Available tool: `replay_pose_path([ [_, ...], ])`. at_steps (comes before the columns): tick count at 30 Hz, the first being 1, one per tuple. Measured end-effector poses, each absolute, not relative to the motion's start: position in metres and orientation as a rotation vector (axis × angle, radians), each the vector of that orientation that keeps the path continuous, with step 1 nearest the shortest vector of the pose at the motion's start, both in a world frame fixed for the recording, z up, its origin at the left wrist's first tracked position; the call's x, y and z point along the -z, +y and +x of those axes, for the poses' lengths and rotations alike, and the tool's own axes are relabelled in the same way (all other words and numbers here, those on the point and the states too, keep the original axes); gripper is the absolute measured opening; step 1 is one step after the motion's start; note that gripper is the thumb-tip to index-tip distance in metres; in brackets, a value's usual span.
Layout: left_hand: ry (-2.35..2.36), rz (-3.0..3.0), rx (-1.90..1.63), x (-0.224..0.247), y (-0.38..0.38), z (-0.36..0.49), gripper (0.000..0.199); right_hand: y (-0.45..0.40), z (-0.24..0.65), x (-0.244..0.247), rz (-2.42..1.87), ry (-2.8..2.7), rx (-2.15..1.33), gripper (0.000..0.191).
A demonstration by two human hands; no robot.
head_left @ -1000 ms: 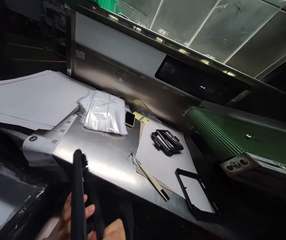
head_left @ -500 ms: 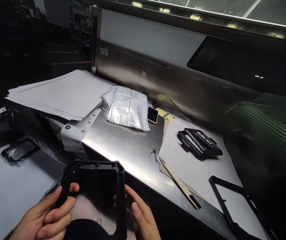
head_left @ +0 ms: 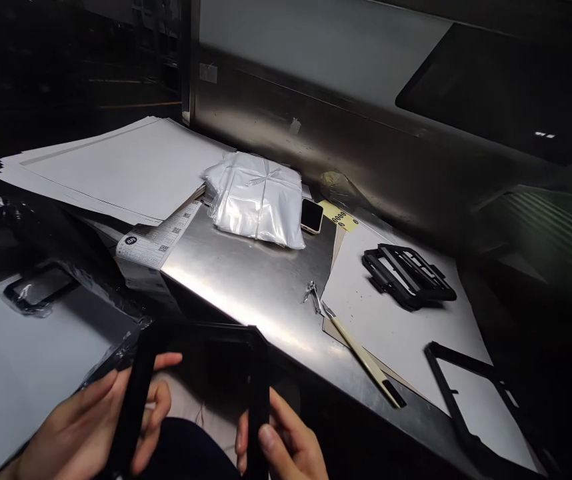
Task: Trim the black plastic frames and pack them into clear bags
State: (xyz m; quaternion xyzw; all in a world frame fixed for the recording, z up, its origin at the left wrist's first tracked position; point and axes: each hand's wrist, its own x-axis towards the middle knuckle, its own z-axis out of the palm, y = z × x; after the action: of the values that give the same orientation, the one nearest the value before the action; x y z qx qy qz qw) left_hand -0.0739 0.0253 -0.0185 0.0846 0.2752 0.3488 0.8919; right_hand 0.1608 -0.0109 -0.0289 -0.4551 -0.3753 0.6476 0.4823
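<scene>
A black rectangular plastic frame (head_left: 201, 331) is held up low in the view, in front of the metal bench, its open middle showing dark clothing behind. My left hand (head_left: 79, 427) is around its left bar, with the index finger stretched out across the opening and the other fingers curled. On the right bar, my right hand (head_left: 293, 440) grips with the thumb in front and fingertips showing inside the opening. The frame's lower end runs out of the picture. Its smooth dark face is towards me.
On the metal bench (head_left: 231, 273) lie a tied bundle of clear plastic bags (head_left: 266, 200), a phone (head_left: 311, 216), nail clippers (head_left: 313, 293) and a cream-handled knife (head_left: 366, 360). More black frames (head_left: 409, 275) rest on white sheets (head_left: 356, 300). A paper stack (head_left: 111, 163) stands left.
The frame has turned from its ribbed, screw-holed side to a smooth face. My left fingers have loosened and spread along the bar; my right hand has closed on its side. The view has tilted slightly downward.
</scene>
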Motion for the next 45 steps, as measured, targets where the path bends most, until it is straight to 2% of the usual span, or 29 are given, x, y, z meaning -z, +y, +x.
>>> replay_pose_path([
  [2,0.623,0.4,-0.616,0.02,0.045,-0.078,0.062,-0.01,0.169,0.031,-1.21,-1.142,-1.504,0.046],
  [3,0.671,0.486,-0.572,0.021,0.054,-0.078,0.063,-0.01,0.173,0.031,-1.264,-1.276,-1.474,0.047],
  [6,0.724,0.763,-0.336,0.022,0.074,-0.069,0.042,-0.012,0.18,0.028,-1.389,-1.589,-1.365,0.046],
  [9,0.662,0.837,-0.112,0.024,0.078,-0.049,0.021,-0.01,0.195,0.02,-1.586,-1.753,-1.03,0.031],
  [11,0.659,0.769,-0.06,0.027,0.076,-0.038,0.02,-0.001,0.217,0.016,-1.727,-1.812,-0.678,0.028],
  [14,0.673,0.698,0.011,0.029,0.073,-0.028,0.022,0.027,0.263,0.017,-1.907,-1.763,-0.181,0.038],
  [16,0.681,0.675,0.044,0.028,0.071,-0.027,0.02,0.046,0.29,0.022,-1.978,-1.803,-0.009,0.041],
  [20,0.707,0.656,0.072,0.02,0.065,-0.029,0.019,0.058,0.306,0.026,-1.974,-1.968,0.131,0.031],
  [23,0.732,0.673,0.103,0.015,0.062,-0.033,0.028,0.039,0.286,0.015,-1.998,-1.903,0.264,0.027],
  [27,0.766,0.71,0.143,0.011,0.059,-0.038,0.038,0.001,0.242,-0.006,-1.683,-2.255,0.157,0.02],
  [32,0.778,0.734,0.159,0.007,0.056,-0.037,0.029,-0.016,0.207,-0.015,-1.309,-2.757,0.169,0.03],
  [45,0.781,0.741,0.163,0.004,0.054,-0.039,0.018,-0.004,0.189,-0.007,-1.155,-2.872,0.295,0.033],
])
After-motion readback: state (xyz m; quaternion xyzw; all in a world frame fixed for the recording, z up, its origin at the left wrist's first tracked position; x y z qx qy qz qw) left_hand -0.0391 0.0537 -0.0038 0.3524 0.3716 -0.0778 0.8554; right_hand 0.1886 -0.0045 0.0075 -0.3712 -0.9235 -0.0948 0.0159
